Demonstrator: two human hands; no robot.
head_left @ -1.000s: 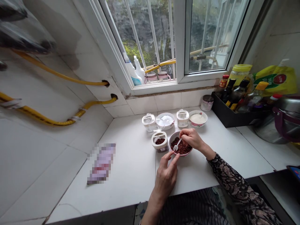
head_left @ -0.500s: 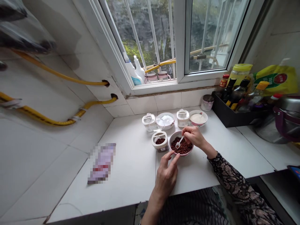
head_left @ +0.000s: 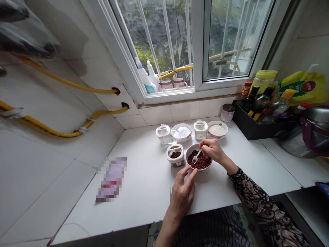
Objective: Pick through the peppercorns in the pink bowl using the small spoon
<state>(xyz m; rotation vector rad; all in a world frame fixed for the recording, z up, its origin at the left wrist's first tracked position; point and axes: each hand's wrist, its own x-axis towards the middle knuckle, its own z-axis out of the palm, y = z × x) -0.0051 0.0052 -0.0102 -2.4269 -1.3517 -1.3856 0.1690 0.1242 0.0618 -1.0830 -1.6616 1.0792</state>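
Fingers of the right hand (head_left: 211,151) are pinched narrow on one white spoon (head_left: 197,155), its scoop end down at the dark red grains (head_left: 203,163) in one bowl (head_left: 190,150). Two fingertips of the left hand (head_left: 183,192) touch the near rim of that same bowl; they stand slightly apart and hold nothing. This bowl sits on the white counter (head_left: 144,178), nearest the hands of three bowls.

Just left of it stands one jar (head_left: 168,156) with a pale rim, partly filled with more dark red grains. Two more jars of that kind stand farther off, making three: one clear jar (head_left: 162,131) at the far left, and one white-topped jar (head_left: 200,129) to its right. Between those two is the second bowl (head_left: 182,140), with white powder in it; right of the white-topped jar is the third bowl (head_left: 218,137), with something pale inside.

Farther right, near the wall, stands one round jar (head_left: 227,113) with a dark lid, beside one black box (head_left: 259,132) that holds at least five bottles (head_left: 260,103). One metal pot (head_left: 293,140) is at the right. Far off at the window are two spray bottles (head_left: 153,78) and two cups (head_left: 179,83). Two yellow hoses (head_left: 64,133) run along the left wall.
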